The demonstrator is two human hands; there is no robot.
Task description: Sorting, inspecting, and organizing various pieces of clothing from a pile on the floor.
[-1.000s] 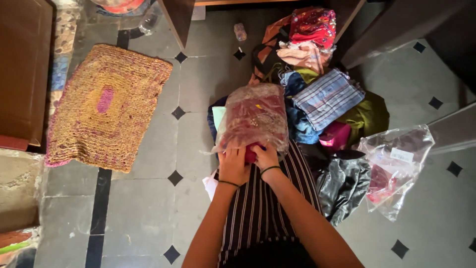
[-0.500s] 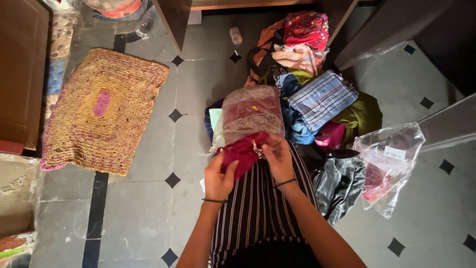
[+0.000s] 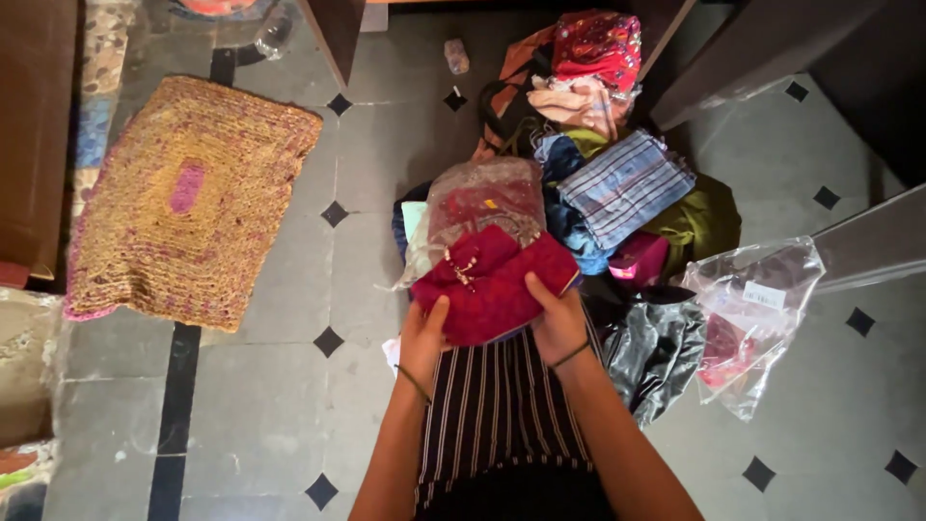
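Both grips, left hand [image 3: 422, 338] and right hand [image 3: 558, 323], closed on folded maroon garment [image 3: 492, 285] between them, above striped lap cloth [image 3: 497, 405].

On the tiled floor [image 3: 289, 405] to your left you see a woven yellow and pink mat [image 3: 188, 203]. Ahead lies a heap of clothes: a blue striped folded cloth [image 3: 627, 183], a red patterned bundle [image 3: 598, 43], an olive garment [image 3: 704, 222]. To your right sit a clear plastic bag [image 3: 757, 309] and a grey shiny bag [image 3: 656, 352].
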